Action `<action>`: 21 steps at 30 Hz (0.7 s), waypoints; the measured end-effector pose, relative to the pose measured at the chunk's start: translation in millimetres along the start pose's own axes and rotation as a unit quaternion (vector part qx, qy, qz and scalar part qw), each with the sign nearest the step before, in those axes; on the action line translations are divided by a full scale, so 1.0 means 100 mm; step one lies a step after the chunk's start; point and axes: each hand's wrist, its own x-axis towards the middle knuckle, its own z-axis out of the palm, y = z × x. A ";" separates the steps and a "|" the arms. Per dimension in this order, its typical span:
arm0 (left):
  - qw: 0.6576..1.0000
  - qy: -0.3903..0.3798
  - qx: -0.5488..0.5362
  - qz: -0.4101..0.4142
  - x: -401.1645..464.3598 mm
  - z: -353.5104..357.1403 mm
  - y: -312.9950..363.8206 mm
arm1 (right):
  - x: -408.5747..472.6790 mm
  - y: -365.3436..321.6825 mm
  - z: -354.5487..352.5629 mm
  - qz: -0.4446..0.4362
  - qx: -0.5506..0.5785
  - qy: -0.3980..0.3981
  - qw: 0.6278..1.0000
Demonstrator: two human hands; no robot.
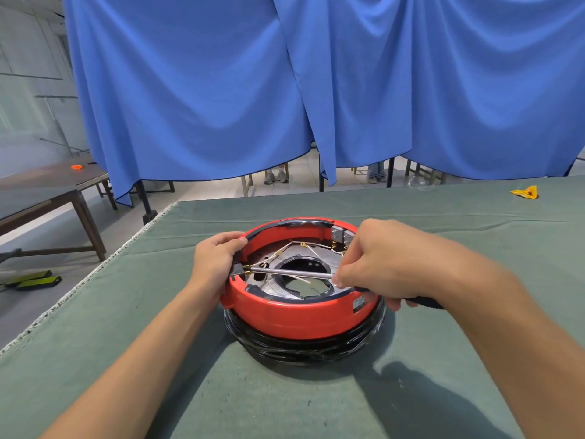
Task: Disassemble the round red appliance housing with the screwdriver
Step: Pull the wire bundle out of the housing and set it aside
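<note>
The round red housing (294, 315) lies open side up on the green table cover (110, 343), on a black base ring wrapped in clear film. Inside it I see a grey metal plate with a central hole, thin wires and brass terminals. My left hand (215, 264) grips the housing's left rim, thumb over the edge. My right hand (376, 264) holds the screwdriver (291, 273) by its dark handle, fingers pinching the shaft. The shaft lies nearly level across the opening, its tip at a brass terminal by the left wall.
A blue curtain (316, 90) hangs behind the table. A yellow scrap (525, 192) lies at the table's far right. A dark wooden table (47, 191) stands to the left, with green and black tools on the floor beside it. People's feet show under the curtain.
</note>
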 end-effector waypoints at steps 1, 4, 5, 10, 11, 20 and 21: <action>1.000 0.003 -0.001 -0.001 -0.01 0.00 0.00 | -0.02 -0.01 0.04 0.001 -0.009 0.007 1.000; 1.000 0.007 -0.002 -0.001 -0.03 0.02 0.01 | -0.07 -0.03 0.10 -0.006 -0.051 0.039 0.998; 1.000 0.009 0.000 -0.001 -0.03 0.02 0.01 | -0.07 -0.06 0.10 -0.009 -0.064 0.048 0.997; 1.000 0.015 -0.002 -0.004 -0.04 0.02 0.01 | -0.14 -0.19 0.10 -0.021 -0.109 0.083 0.990; 1.000 0.018 -0.002 -0.002 -0.04 0.02 0.01 | -0.16 -0.22 0.11 -0.023 -0.117 0.086 0.989; 1.000 0.024 -0.004 -0.002 -0.05 0.02 -0.02 | -0.20 -0.26 0.07 -0.034 -0.150 0.101 0.983; 1.000 0.021 -0.005 -0.004 -0.06 0.01 -0.02 | -0.18 -0.22 0.05 -0.033 -0.150 0.100 0.983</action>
